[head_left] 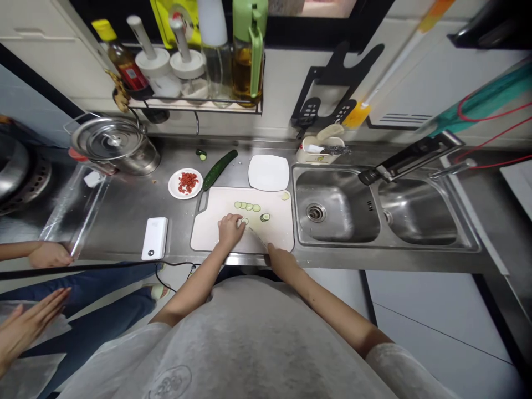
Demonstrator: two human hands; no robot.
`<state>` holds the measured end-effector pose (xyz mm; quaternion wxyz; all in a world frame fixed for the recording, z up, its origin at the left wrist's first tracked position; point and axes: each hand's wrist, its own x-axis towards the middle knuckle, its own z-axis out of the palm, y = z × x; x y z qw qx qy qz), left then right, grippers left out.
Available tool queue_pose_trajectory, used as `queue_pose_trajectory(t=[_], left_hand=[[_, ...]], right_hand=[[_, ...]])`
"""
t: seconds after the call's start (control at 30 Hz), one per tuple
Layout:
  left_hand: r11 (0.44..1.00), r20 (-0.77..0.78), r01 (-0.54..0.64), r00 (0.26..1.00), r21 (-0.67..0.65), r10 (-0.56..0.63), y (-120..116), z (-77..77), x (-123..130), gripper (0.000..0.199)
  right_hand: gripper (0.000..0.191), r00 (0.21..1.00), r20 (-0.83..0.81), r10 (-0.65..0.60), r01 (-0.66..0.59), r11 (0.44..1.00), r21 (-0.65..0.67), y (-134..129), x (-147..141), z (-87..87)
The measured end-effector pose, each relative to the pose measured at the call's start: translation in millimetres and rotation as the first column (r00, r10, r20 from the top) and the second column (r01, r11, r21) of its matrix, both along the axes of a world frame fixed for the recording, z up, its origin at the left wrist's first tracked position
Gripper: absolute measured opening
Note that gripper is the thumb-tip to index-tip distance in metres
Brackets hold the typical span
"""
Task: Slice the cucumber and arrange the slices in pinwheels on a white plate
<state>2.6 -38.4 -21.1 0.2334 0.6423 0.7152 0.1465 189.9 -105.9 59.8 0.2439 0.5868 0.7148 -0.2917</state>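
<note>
My right hand (283,261) is wrapped round the handle of a kitchen knife (258,238), whose thin blade points up and left over the white cutting board (208,235). With bent fingers my left hand (230,230) pinches at a pale cucumber slice (245,221) near the blade's tip. Farther back on the board lies a row of several cucumber slices (248,206). To the right of it is a small overlapping stack of slices (265,218), and one pale piece (285,196) sits at the board's far right corner.
Behind the board are a whole cucumber (220,169), cucumber end pieces (201,154), a plate of chopped red bits (185,183) and a white square plate (268,172). A double sink (338,244) adjoins on the right. At left are a power bank (154,238) and another person's hands (50,255).
</note>
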Motion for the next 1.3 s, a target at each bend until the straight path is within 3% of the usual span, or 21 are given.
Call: queue_pose_trajectory(t=[0.13,0.27,0.43,0.53,0.8,1.1,1.3], left_hand=[[1.0,-0.021,0.025,0.999,-0.019,-0.025,3.6,2.8,2.1,0.02],[0.999,-0.003,0.034,0.999,-0.03,-0.034,6.5,5.4,3.5,0.013],[0.998,0.067,0.03,0.997,-0.062,-0.026,7.8,8.9,6.5,0.006],[0.998,0.143,0.006,0.99,-0.066,0.003,9.0,12.0,10.6,0.011],[0.991,0.326,0.073,0.945,-0.112,-0.033,28.7,25.8,48.0,0.015],[0.97,0.151,0.23,0.965,-0.081,-0.216,48.1,18.0,76.5,0.02],[0.971,0.051,0.228,0.973,-0.068,-0.225,45.9,7.6,77.0,0.023]], right_hand=[[0.031,0.999,-0.012,-0.031,0.03,0.999,-0.033,-6.9,15.8,2.2],[0.031,0.988,-0.144,-0.063,0.064,0.998,0.005,-15.3,45.6,-1.2],[0.032,0.929,-0.267,-0.258,0.29,0.953,0.091,-27.3,74.2,-14.4],[0.03,0.899,-0.303,-0.316,0.361,0.927,0.103,-31.1,80.7,-19.9],[0.029,0.874,-0.319,-0.367,0.425,0.895,0.137,-31.3,95.1,-23.0],[0.04,0.858,-0.366,-0.36,0.439,0.885,0.158,-30.8,101.8,-28.1],[0.042,0.856,-0.371,-0.36,0.437,0.887,0.148,-27.9,102.9,-30.8]])
